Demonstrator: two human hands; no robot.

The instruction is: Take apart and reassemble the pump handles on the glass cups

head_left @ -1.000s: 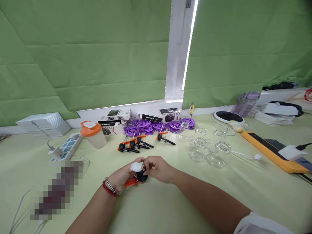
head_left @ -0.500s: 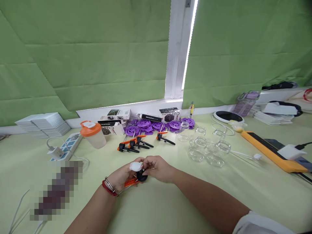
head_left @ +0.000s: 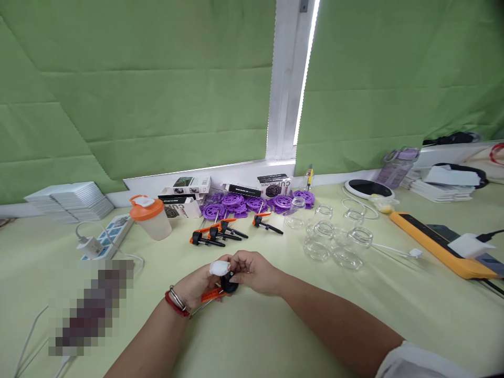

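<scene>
My left hand (head_left: 200, 283), its thumb wrapped in white, is closed around an orange-and-black part (head_left: 229, 283) with a round black end. Its orange arm (head_left: 212, 294) and a thin metal rod (head_left: 200, 308) stick out below the palm. From the other side, my right hand (head_left: 254, 273) pinches at the top of the black end with thumb and fingers. Whether a small piece sits between those fingertips is hidden. Just beyond my hands lie several similar orange-and-black parts (head_left: 216, 233) with black handles.
Purple wheel-like parts (head_left: 236, 203) are heaped before small boxes (head_left: 183, 209) at the wall. Several clear glass jars (head_left: 323, 231) stand to the right, near an orange power strip (head_left: 437, 247). Leftward are an orange-lidded shaker cup (head_left: 151, 218), a white power strip (head_left: 118, 231) and loose cables.
Both hands stay in nearly the same place around the part. Only a slight shift of the fingers and the black end shows.
</scene>
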